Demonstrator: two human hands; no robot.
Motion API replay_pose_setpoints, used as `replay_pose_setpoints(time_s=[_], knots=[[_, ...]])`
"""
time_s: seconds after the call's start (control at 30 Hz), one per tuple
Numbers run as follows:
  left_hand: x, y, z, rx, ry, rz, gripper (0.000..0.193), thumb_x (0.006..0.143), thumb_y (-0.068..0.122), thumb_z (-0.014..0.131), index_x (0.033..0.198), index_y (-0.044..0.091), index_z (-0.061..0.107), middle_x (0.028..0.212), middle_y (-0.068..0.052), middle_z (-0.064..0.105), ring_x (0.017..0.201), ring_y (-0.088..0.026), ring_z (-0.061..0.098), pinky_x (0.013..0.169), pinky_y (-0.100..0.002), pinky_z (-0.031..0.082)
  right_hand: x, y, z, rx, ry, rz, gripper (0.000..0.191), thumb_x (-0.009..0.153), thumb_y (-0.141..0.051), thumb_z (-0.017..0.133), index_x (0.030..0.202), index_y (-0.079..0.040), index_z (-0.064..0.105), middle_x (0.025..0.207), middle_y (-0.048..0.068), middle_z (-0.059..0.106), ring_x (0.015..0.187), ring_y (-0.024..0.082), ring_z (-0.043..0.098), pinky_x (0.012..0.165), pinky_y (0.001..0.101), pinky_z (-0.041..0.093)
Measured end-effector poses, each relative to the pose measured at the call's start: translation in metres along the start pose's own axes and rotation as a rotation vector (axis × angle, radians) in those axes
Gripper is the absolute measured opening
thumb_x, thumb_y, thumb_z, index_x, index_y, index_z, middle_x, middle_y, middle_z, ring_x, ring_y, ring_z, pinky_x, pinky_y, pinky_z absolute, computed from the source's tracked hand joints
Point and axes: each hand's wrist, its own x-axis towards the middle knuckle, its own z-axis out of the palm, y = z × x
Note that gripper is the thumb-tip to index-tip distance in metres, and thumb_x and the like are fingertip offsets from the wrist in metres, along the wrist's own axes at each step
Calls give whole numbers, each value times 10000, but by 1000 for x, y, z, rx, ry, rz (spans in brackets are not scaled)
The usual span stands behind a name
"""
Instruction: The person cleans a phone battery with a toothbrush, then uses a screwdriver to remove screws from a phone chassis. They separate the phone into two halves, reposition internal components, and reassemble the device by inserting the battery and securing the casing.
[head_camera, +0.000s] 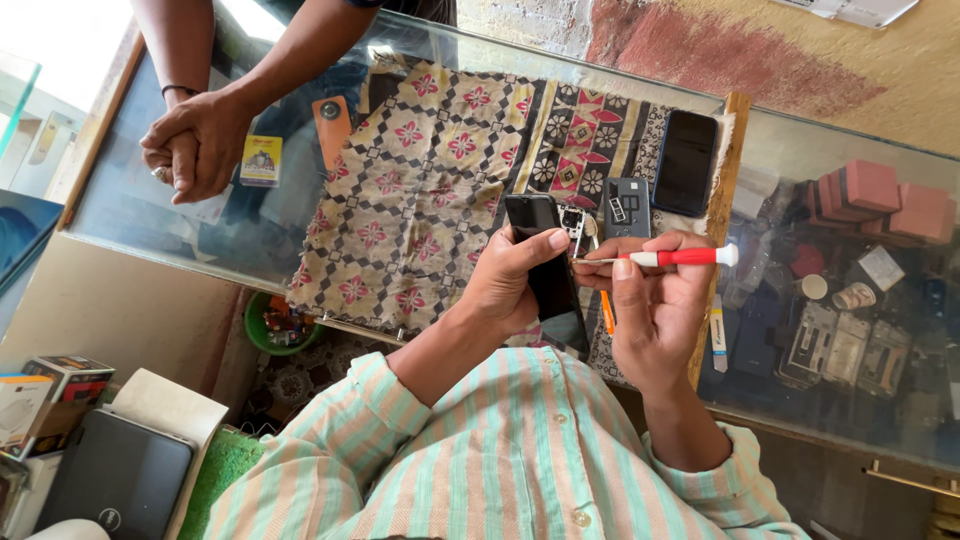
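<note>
1. Our hands meet over the near edge of a glass-topped counter (800, 150), both raised a little above a patterned cloth (430, 180) spread on the glass.
2. Our left hand (505, 280) is wrapped around a black phone (545, 270), thumb laid across its upper part, the phone standing roughly on end between our hands.
3. Our right hand (650, 310) pinches a small screwdriver (670, 257) with a red and white handle; its thin metal tip points left and reaches the phone's edge near our left thumb.
4. Just beyond the phone, on the cloth, lies a small opened part with bare metal and circuitry (575, 222), and beside it a dark grey flat piece (627, 207).
5. A second black phone (686, 162) lies flat on the cloth's far right corner, apart from our hands.
6. An orange tool (607, 312) shows below the held phone, partly hidden by our right hand.
7. Across the counter another person's hands (195, 140) are clasped together, resting on the glass near a small yellow card (261, 160) and an orange tag (333, 128).
8. Under the glass to the right we see pink boxes (880, 195) and assorted small parts, too cluttered to tell apart.
</note>
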Motion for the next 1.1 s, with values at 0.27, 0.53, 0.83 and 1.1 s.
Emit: replay_pose_setpoints(time_s=[0.27, 0.53, 0.83, 1.1], knots=[[-7, 9, 16, 113, 78, 23, 252, 799, 136, 868, 945, 76, 672, 862, -2, 686, 763, -107, 661, 689, -298, 548, 1, 5, -6, 46, 58, 84, 214, 1124, -54, 517, 1260, -68, 352, 1142, 178, 651, 987, 218, 721, 908, 377, 641], [-8, 16, 30, 278, 128, 41, 297, 766, 167, 904, 909, 27, 685, 826, -30, 687, 675, -106, 640, 605, -280, 534, 1, 12, -13, 92, 68, 61, 197, 1127, -66, 515, 1260, -76, 370, 1112, 177, 678, 971, 216, 728, 899, 376, 642], [-4, 18, 39, 427, 171, 102, 322, 711, 140, 914, 908, -24, 720, 848, -72, 740, 684, -111, 691, 627, -259, 588, 0, 25, -25, 239, 67, 76, 167, 1137, -72, 523, 1244, -90, 396, 1117, 174, 701, 1005, 221, 730, 930, 370, 627], [4, 11, 35, 433, 162, 155, 264, 721, 122, 913, 863, -27, 747, 816, -56, 741, 668, -94, 672, 612, -241, 560, 0, 42, -32, 322, 90, 112, 145, 1145, -73, 518, 1248, -93, 418, 1122, 163, 704, 1015, 220, 732, 942, 367, 624]])
